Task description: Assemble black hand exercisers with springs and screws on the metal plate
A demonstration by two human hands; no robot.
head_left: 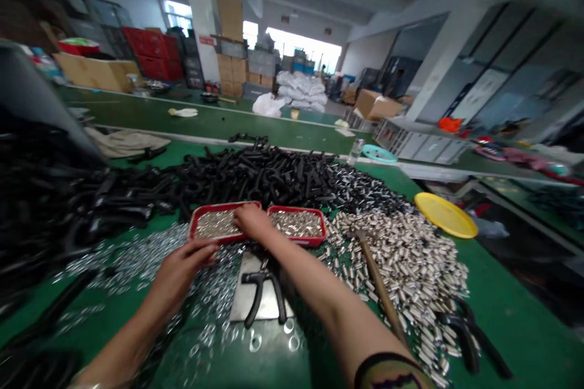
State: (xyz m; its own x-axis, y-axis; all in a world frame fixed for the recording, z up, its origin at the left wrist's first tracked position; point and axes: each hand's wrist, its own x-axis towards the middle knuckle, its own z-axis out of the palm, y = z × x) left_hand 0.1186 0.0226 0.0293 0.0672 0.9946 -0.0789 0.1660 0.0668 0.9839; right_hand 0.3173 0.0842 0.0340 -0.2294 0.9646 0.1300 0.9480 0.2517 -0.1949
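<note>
My right hand [252, 220] reaches into the left red tray [190, 228], fingers bent down and closed among its small shiny metal pieces [214, 223]; the fingertips are partly hidden. Just in front of that tray, my left hand [182, 264] hovers over loose metal washers [219, 279], thumb and fingers pressed together; what they hold, if anything, is too small to make out. Below my right forearm, a black two-legged tool part [260, 285] lies on a flat metal plate [241, 304]. A second red tray [314, 242] of metal bits stands beside the first.
Black handle parts [274, 173] are heaped behind the trays and at left. Right of them spread small metal cylinders [396, 255], a hammer [381, 285] across them. A yellow lid [444, 214] lies at the right edge; black-handled pliers-like pieces [474, 334] lie near front right.
</note>
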